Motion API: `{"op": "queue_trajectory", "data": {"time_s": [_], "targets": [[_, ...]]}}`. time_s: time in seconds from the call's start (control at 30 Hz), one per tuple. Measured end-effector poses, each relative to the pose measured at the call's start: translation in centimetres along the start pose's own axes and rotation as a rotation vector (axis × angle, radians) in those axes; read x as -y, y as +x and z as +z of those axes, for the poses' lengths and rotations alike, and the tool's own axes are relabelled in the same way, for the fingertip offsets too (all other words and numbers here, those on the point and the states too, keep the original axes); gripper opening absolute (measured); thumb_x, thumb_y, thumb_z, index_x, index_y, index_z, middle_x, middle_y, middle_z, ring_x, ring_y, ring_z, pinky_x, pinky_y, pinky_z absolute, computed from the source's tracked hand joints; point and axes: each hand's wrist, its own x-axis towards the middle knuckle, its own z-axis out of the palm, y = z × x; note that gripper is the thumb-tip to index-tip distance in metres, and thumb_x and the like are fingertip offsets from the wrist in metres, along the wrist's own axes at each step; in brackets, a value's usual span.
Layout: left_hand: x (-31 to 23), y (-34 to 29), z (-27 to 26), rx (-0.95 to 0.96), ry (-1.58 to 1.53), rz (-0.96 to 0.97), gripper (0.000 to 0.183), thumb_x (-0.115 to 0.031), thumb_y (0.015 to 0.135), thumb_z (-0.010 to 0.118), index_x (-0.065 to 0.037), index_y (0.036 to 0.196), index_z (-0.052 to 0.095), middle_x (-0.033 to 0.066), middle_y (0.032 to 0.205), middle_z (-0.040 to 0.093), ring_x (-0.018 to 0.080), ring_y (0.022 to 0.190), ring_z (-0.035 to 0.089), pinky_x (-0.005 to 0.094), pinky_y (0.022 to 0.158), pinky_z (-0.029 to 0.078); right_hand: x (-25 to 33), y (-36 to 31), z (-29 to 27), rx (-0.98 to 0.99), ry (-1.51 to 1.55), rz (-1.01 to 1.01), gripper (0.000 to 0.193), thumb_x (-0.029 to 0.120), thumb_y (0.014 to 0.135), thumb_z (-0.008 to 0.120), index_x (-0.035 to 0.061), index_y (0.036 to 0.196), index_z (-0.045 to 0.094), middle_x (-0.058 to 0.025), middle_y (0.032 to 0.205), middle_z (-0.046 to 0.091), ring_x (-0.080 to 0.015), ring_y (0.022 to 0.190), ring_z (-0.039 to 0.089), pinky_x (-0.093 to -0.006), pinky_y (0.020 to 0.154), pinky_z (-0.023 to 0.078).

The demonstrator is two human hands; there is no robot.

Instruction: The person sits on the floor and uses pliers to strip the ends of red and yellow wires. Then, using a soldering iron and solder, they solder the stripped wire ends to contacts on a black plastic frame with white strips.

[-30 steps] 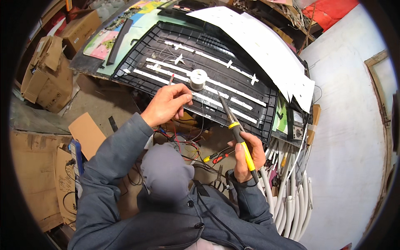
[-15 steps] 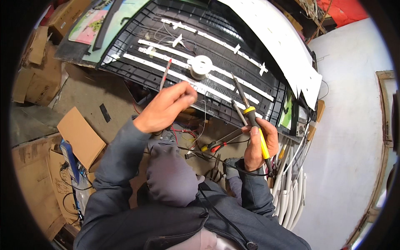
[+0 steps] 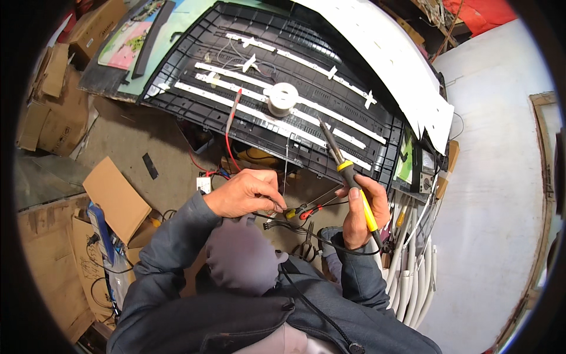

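Left hand [image 3: 244, 193]: presses thumb against fingertips, below the near edge of a large black ribbed plastic panel [image 3: 312, 88], at the lower end of a thin grey wire strand [image 3: 286, 165]; cannot tell if pinching the strand.
Right hand [image 3: 355, 217]: curls thumb and fingers round the handle of a slim yellow-and-black soldering iron [image 3: 368, 213] with a dark metal shaft.
Soldering iron: slants up and leftward over the panel's near side, right of the strand; cannot tell if touching.
Spool, white and round [image 3: 280, 107]: sits on long narrow white strips [image 3: 342, 121] across the panel.
Probe, slim and red-tipped [image 3: 234, 112]: lies at the panel's near edge, left of the spool, trailing a red lead [image 3: 229, 144] down toward the left hand.
White sheet, broad and thin [image 3: 377, 59]: overlaps the panel's far right side.
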Motion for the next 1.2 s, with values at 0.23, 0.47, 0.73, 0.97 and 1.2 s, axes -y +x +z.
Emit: {"op": "queue_trajectory", "data": {"time_s": [0.23, 0.47, 0.73, 0.97, 1.2], "targets": [[-2.1, 2.5, -0.3, -0.362, -0.55, -0.122, 0.024, 0.002, 0.098, 0.065, 0.006, 0.121, 0.071, 0.0096, 0.107, 0.075, 0.0132, 0.095, 0.071, 0.0268, 0.089, 0.057, -0.2, 0.8, 0.2, 0.001, -0.017, 0.027, 0.025, 0.005, 0.099, 0.066, -0.0036, 0.123, 0.063, -0.0122, 0.104, 0.068, -0.0161, 0.081, 0.072, -0.0253, 0.07, 0.057], [-4.9, 4.8, -1.9, -0.707, 0.055, 0.08, 0.019, -0.002, 0.094, 0.072, -0.001, 0.113, 0.075, 0.0059, 0.09, 0.072, 0.0074, 0.076, 0.065, 0.0232, 0.067, 0.052, -0.2, 1.9, 1.0, 0.021, -0.067, 0.046, 0.026, 0.006, 0.1, 0.063, -0.0052, 0.124, 0.063, -0.017, 0.102, 0.072, -0.0198, 0.081, 0.072, -0.0307, 0.08, 0.058], [-3.6, 5.9, -2.8, -0.907, 0.983, 0.163, 0.008, -0.01, 0.091, 0.077, -0.007, 0.096, 0.072, 0.008, 0.079, 0.068, 0.0294, 0.062, 0.066, 0.0373, 0.056, 0.051, -1.1, 2.6, 1.9, 0.038, -0.058, 0.088, 0.026, 0.007, 0.1, 0.068, -0.0043, 0.123, 0.064, -0.0095, 0.096, 0.071, -0.0134, 0.084, 0.07, -0.0254, 0.077, 0.054], [-3.2, 6.2, -2.8, -0.829, 1.085, 0.002, 0.007, -0.014, 0.096, 0.07, -0.01, 0.102, 0.069, 0.0076, 0.082, 0.064, 0.0334, 0.062, 0.063, 0.042, 0.056, 0.049, -1.9, 3.1, 1.9, 0.075, -0.118, 0.063, 0.026, 0.008, 0.101, 0.065, -0.0041, 0.124, 0.063, -0.0138, 0.099, 0.072, -0.0167, 0.083, 0.072, -0.0287, 0.08, 0.058], [1.2, 8.7, -3.5, -0.832, 0.945, 0.077, 0.007, -0.016, 0.095, 0.072, -0.011, 0.099, 0.072, 0.007, 0.082, 0.072, 0.0314, 0.066, 0.069, 0.0394, 0.055, 0.052, -2.4, 3.4, 2.4, 0.047, -0.066, 0.068, 0.024, 0.003, 0.099, 0.067, -0.0049, 0.121, 0.066, -0.0103, 0.1, 0.07, -0.0136, 0.082, 0.071, -0.0253, 0.076, 0.055]]}}
